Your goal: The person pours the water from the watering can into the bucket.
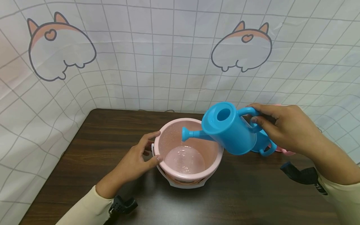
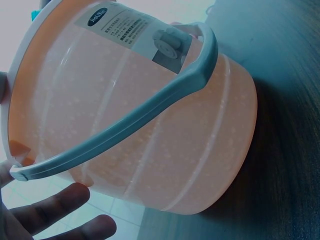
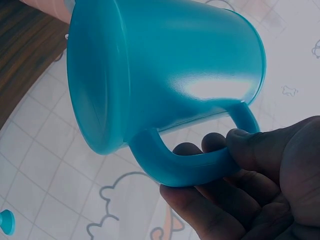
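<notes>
A light-blue watering can (image 1: pixel 234 132) is tilted in the air, its spout (image 1: pixel 197 134) reaching over a pink bucket (image 1: pixel 160 137). My right hand (image 1: pixel 287 128) holds the can by its loop handle (image 3: pixel 185 170), thumb on one side and fingers around it. Shallow water (image 1: pixel 185 159) covers the bucket's bottom. At the bucket's left side, my left hand (image 1: pixel 137 159) touches the rim with thumb and index finger spread apart. Two more fingers (image 2: pixel 55 205) extend outside the wall, apart from it. The bucket's handle (image 2: pixel 135 122) hangs down across its side, below a printed label (image 2: pixel 135 35).
Behind the raised can stands another blue item with a handle (image 1: pixel 268 150), partly hidden, with something pink (image 1: pixel 287 152) beside it. The dark wooden table (image 1: pixel 98 140) ends at a white gridded curtain (image 1: pixel 157 62) at the back and left.
</notes>
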### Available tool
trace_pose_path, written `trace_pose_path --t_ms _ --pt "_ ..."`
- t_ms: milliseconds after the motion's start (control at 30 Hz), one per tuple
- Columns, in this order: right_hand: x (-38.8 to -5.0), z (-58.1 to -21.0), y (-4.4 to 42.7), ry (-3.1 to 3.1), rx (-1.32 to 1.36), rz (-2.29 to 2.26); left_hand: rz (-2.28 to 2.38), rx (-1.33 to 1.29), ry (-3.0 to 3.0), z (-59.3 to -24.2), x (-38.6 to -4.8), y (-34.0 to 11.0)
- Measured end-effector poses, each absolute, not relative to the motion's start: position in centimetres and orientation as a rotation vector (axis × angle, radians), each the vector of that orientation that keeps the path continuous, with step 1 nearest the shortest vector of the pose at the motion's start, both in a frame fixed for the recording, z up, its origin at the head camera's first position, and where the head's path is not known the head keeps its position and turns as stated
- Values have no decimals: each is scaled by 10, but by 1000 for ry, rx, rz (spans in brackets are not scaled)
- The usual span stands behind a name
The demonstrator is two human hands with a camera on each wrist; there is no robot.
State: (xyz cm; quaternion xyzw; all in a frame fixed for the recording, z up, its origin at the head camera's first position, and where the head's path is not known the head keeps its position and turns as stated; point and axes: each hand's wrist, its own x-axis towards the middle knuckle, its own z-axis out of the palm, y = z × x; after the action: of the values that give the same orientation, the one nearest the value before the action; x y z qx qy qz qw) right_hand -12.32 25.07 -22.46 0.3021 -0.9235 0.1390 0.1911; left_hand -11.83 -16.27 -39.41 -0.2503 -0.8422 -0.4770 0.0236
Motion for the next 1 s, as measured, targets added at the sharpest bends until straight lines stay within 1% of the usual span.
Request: trace_pose_path --t_ms 1000 --pt "-124 -223 250 -2586 874 375 -1488 -771 -2613 -394 -118 -162"
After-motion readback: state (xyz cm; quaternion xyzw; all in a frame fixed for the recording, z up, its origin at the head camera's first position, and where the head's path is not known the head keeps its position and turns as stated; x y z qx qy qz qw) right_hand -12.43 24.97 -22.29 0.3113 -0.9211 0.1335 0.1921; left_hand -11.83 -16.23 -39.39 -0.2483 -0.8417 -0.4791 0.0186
